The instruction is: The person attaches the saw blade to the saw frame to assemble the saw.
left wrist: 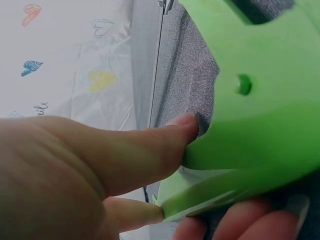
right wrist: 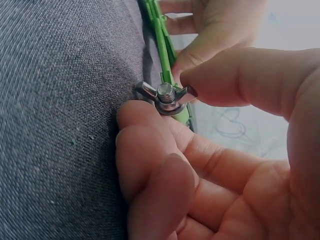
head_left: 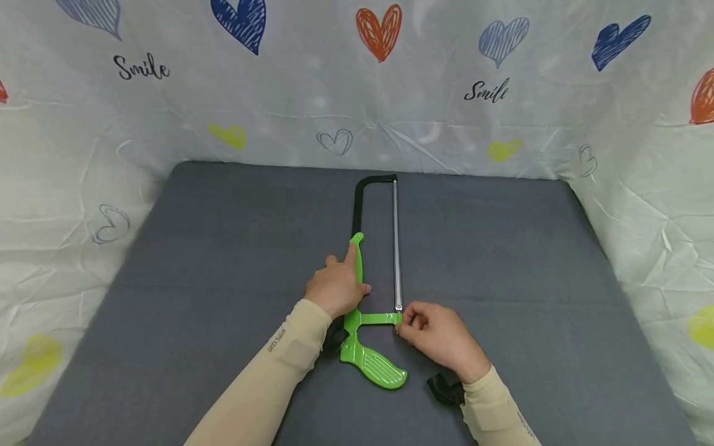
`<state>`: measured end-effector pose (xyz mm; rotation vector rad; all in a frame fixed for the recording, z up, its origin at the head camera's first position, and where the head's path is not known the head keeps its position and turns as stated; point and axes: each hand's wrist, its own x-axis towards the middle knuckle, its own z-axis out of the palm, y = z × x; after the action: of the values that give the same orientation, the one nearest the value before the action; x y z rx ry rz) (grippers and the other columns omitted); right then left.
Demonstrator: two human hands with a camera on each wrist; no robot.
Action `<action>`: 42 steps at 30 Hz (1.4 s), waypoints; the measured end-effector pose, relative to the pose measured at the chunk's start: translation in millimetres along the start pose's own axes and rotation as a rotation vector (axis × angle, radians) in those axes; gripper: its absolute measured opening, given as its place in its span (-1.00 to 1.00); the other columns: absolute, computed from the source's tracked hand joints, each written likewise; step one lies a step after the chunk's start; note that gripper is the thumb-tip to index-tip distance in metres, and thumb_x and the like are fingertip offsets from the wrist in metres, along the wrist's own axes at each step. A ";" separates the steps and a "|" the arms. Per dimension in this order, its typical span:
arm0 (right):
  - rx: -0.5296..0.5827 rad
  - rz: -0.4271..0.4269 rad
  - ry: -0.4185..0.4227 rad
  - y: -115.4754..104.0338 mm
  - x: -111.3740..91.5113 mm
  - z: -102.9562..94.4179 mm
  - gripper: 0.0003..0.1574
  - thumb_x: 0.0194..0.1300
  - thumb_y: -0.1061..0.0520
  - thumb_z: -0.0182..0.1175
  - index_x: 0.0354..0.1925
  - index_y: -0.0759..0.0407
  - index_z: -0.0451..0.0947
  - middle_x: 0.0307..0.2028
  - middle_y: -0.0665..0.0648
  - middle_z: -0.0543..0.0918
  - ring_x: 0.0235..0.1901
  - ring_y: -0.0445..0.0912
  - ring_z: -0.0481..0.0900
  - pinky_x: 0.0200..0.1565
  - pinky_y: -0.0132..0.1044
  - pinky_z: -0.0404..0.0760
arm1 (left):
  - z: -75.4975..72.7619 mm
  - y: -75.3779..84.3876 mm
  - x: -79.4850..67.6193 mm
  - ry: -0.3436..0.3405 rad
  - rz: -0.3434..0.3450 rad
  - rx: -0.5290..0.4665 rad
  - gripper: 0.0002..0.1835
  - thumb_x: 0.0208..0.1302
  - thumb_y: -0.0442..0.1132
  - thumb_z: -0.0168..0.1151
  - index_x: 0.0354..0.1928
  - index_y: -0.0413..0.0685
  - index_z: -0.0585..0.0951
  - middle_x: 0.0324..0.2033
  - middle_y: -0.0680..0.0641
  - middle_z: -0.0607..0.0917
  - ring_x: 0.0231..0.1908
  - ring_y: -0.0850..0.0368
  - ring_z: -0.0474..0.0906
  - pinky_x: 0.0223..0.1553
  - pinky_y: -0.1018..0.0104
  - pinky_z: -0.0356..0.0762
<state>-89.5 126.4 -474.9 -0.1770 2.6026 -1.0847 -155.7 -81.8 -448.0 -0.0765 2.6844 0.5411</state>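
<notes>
A hacksaw [head_left: 382, 370] with a green handle and black bow lies on the grey tabletop, its blade [head_left: 396, 248] on the right side. My left hand [head_left: 336, 286] grips the green part of the frame, the index finger stretched along it. Thumb and fingers sit on either side of the green body in the left wrist view. At the blade's near end, my right hand [head_left: 443, 334] pinches a metal wing nut [right wrist: 166, 106] between thumb and curled fingers. A threaded bolt end [right wrist: 165, 92] shows in the nut's middle.
Grey cloth [head_left: 502, 248] covers the tabletop. A white sheet [head_left: 424, 124] printed with hearts hangs behind and at both sides. Black straps sit at both wrists, the right one [head_left: 446, 390] close to the cloth.
</notes>
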 end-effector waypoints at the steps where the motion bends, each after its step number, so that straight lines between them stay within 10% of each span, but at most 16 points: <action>1: -0.002 -0.005 -0.004 0.2 0.2 -0.3 -0.83 0.28 -0.04 0.34 -0.45 -0.19 0.58 -0.64 -0.14 0.56 -0.66 -0.21 0.45 -0.54 -0.33 0.39 | 0.0 -0.3 0.4 -0.002 0.000 0.000 0.02 0.33 0.12 0.32 0.64 0.21 -0.08 0.29 -0.39 0.39 -0.04 -0.37 0.59 -0.25 -0.05 0.57; 42: -0.018 -0.047 -0.036 4.7 -0.9 -1.7 -0.82 0.08 0.17 0.34 -0.30 -0.06 0.60 -0.60 -0.14 0.55 -0.65 -0.23 0.45 -0.53 -0.36 0.39 | 0.7 -4.1 0.5 -0.003 0.024 -0.024 0.03 0.33 0.12 0.33 0.64 0.21 -0.09 0.33 -0.42 0.35 -0.11 -0.35 0.61 -0.25 0.00 0.59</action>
<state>-89.2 131.1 -476.9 -0.2609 2.5894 -1.0637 -155.4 -85.3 -450.2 -0.0501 2.6795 0.5802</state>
